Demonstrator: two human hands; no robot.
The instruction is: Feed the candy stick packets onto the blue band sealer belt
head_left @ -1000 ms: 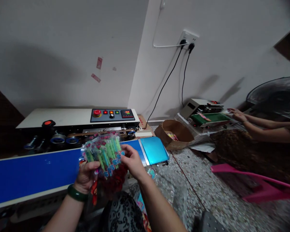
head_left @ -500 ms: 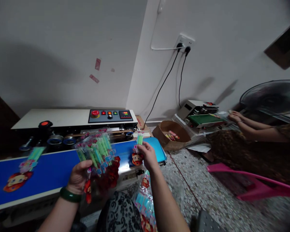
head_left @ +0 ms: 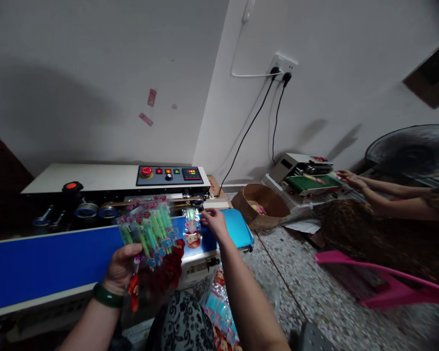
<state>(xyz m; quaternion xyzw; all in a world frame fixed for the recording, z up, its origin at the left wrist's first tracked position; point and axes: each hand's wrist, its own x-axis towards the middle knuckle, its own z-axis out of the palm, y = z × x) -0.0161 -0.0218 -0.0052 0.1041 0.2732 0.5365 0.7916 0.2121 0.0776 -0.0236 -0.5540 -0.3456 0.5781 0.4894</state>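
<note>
Left hand point(head_left: 121, 267) closed around fanned bundle of packets point(head_left: 149, 239), green sticks pointing up and away, cartoon ends down. Loose fan could slip. Right hand point(head_left: 214, 223) open, fingers on single packet point(head_left: 192, 229) lying on blue belt point(head_left: 58, 258), long axis across belt, top toward sealer rollers point(head_left: 95, 210). Skewed feed could mean a crooked seal.
</note>
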